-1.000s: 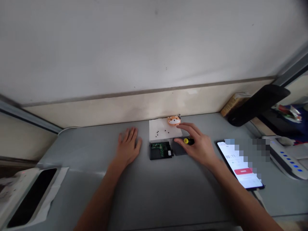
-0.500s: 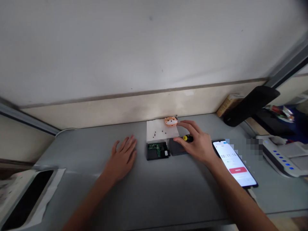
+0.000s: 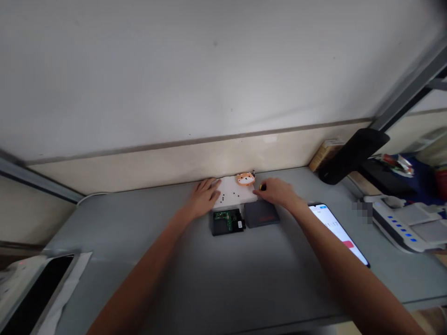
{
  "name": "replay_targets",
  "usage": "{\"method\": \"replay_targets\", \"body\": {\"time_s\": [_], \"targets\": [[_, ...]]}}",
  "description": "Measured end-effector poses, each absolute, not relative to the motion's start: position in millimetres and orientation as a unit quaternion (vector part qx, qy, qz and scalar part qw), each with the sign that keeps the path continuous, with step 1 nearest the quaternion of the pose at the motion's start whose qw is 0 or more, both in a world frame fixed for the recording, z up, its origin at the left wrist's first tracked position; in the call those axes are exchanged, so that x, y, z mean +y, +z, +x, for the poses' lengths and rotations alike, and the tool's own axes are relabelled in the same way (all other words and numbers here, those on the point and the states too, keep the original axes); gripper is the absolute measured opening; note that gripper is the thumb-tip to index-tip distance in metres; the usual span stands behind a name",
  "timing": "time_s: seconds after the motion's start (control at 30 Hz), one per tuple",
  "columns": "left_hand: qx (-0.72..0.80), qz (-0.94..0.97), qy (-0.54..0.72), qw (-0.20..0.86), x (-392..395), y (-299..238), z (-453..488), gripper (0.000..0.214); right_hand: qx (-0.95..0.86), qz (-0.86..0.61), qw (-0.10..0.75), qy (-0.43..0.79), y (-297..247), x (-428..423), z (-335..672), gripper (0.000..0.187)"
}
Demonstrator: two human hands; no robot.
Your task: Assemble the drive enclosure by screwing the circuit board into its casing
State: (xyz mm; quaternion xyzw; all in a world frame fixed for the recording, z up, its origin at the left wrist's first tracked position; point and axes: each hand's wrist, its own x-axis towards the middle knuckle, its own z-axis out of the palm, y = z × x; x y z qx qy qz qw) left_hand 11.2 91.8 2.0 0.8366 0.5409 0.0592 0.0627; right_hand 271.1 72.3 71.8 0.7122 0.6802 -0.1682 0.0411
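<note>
My left hand (image 3: 205, 197) rests with its fingers laid over the left edge of a white sheet of paper (image 3: 228, 188). Several tiny black screws (image 3: 223, 197) lie on that paper. My right hand (image 3: 276, 191) is closed at the paper's right edge, thumb touching it. A small yellow-tipped black tool (image 3: 261, 187), probably a screwdriver, shows between its fingers and is mostly hidden. In front of the paper sits an opened black case with a green circuit board (image 3: 226, 222). Beside it, below my right hand, lies a dark grey cover (image 3: 261, 215).
An orange and white animal-face case (image 3: 246, 178) sits at the paper's back corner. To the right are a lit phone (image 3: 344, 232), a white power strip (image 3: 398, 225) and a black cylinder (image 3: 352, 156). A dark-screened device (image 3: 42, 288) lies at the left.
My left hand has moved forward and right, from the bare table onto the paper. My right hand has moved forward off the grey cover to the paper's edge, and its fingers have closed.
</note>
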Motion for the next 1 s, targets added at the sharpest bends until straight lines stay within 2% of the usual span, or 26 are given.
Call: {"method": "replay_targets", "body": {"time_s": [0.07,0.13,0.5,0.7,0.8,1.0], "targets": [[0.537,0.84,0.059,0.053,89.5,-1.5,9.0,0.053,0.677,0.715,0.056,-0.168,72.1,85.9,267.1,0.049],[0.529,0.846,0.062,0.039,88.8,-3.0,7.6,0.053,0.676,0.714,0.064,-0.168,69.9,94.5,265.5,0.052],[0.51,0.859,0.053,0.014,93.8,-2.9,-1.8,0.055,0.719,0.64,0.114,-0.245,68.3,115.3,282.5,0.034],[0.505,0.861,0.05,0.018,92.3,1.4,0.1,0.055,0.724,0.634,0.116,-0.246,69.6,117.2,277.0,0.054],[0.504,0.862,0.053,0.018,93.0,1.6,-0.3,0.055,0.728,0.641,0.111,-0.217,64.6,120.2,273.7,0.046],[0.492,0.868,0.056,0.031,95.3,3.9,-6.1,0.056,0.739,0.621,0.125,-0.231,68.9,117.3,281.8,0.038]]}}
